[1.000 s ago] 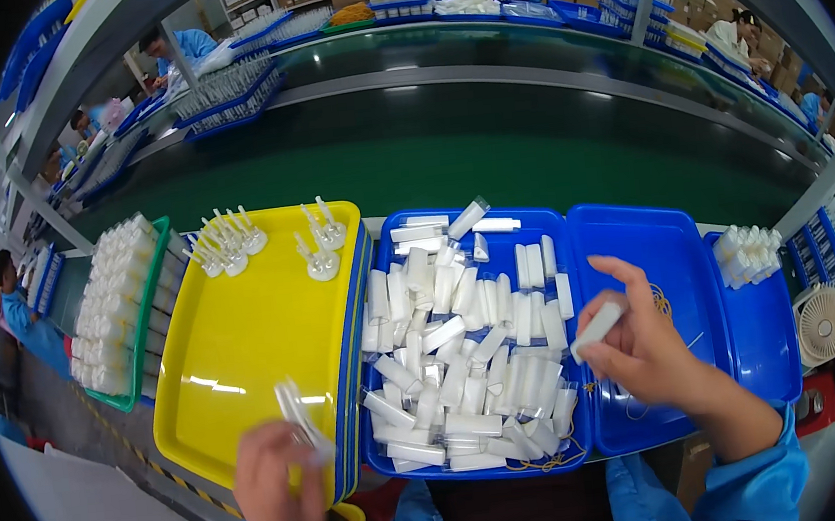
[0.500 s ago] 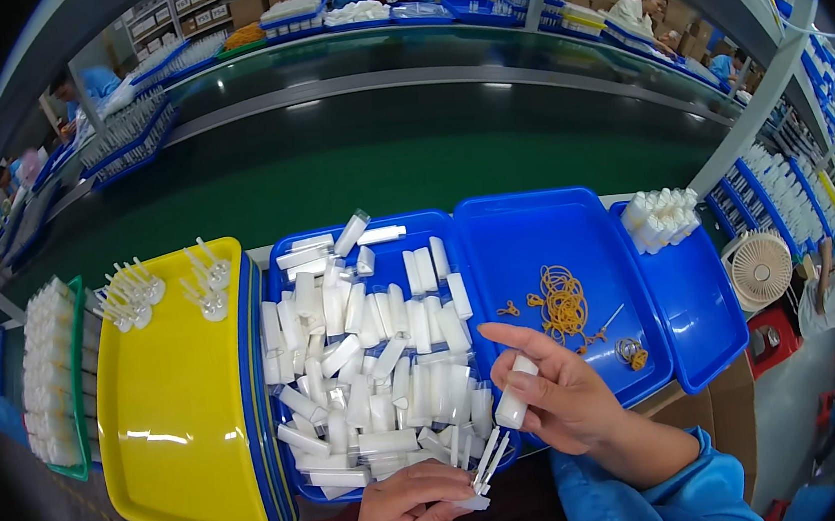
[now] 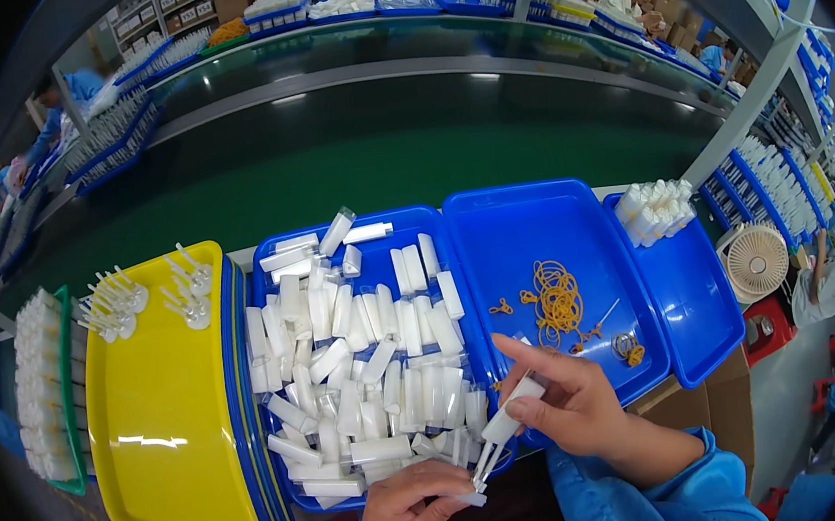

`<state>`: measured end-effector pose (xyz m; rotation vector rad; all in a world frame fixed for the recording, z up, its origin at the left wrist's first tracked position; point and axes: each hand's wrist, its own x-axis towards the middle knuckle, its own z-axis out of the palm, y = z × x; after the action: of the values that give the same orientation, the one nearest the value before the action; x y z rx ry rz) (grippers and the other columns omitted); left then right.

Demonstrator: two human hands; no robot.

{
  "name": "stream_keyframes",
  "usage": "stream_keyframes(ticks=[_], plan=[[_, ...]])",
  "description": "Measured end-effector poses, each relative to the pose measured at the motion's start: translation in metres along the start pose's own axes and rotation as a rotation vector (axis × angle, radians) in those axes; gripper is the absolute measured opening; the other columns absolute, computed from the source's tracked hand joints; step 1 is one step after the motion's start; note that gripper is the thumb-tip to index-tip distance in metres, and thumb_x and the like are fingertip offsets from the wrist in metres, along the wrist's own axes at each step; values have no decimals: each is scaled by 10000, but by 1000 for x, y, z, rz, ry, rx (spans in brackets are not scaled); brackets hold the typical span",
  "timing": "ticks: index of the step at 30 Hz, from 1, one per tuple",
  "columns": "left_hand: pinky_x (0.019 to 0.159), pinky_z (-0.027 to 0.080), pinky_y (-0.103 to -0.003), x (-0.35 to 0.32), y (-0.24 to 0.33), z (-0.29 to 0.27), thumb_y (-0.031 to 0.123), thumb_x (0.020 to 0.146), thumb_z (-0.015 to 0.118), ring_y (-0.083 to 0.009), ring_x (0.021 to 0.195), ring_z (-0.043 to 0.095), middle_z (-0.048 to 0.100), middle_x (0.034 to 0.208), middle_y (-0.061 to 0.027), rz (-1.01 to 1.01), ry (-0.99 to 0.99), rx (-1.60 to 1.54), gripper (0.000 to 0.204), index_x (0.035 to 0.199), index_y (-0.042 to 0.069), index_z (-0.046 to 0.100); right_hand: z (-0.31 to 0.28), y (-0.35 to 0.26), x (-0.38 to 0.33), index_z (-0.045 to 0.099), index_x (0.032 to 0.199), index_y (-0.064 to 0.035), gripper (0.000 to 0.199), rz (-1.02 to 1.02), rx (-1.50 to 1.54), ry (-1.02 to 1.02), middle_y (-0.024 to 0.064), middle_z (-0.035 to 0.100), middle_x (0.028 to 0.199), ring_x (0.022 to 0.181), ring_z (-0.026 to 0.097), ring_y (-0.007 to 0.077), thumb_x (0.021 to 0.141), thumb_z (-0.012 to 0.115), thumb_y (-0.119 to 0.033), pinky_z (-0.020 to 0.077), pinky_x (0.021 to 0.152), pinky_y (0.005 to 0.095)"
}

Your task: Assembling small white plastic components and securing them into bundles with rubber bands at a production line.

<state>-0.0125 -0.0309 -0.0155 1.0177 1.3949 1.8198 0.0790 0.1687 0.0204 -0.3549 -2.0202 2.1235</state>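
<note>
My left hand is closed on the base of a white pronged piece near the lower edge. Its thin prongs point up and to the right. Between the thumb and fingers of my right hand is a white plastic tube, tilted, with its lower end at the tips of the prongs. Whether the prongs have entered the tube I cannot tell. My right index finger stretches out past it. Just beyond my hands, many white sleeves with clear ends lie heaped in a blue tray.
At left a yellow tray tops a stack, with white stemmed pieces on it. Orange rubber bands lie in a blue tray at right. Farther right are bundled white tubes and a fan. A green belt runs behind.
My right hand has brought the white tube down against the prongs of the piece in my left hand. The left hand has hardly moved. The whole view has shifted slightly.
</note>
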Motion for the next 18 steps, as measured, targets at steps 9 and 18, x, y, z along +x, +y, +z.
stream_keyframes(ticks=[9, 18], plan=[[729, 439, -303, -4, -13, 4, 82, 781, 656, -224, 841, 546, 515, 987, -161, 96, 96, 16, 135, 874, 35, 570, 21, 4, -13, 421, 1295, -4, 512, -48, -138, -162, 41, 616, 903, 794, 564, 113, 829, 617, -86, 448, 716, 237], [722, 481, -280, -16, -7, -9, -36, 775, 618, -179, 820, 561, 522, 967, -148, 111, 322, -62, 205, 957, 15, 538, 4, 7, 111, 546, 1148, -55, 358, -596, -864, -402, 102, 581, 1054, 953, 534, 245, 792, 565, -84, 405, 843, 372]])
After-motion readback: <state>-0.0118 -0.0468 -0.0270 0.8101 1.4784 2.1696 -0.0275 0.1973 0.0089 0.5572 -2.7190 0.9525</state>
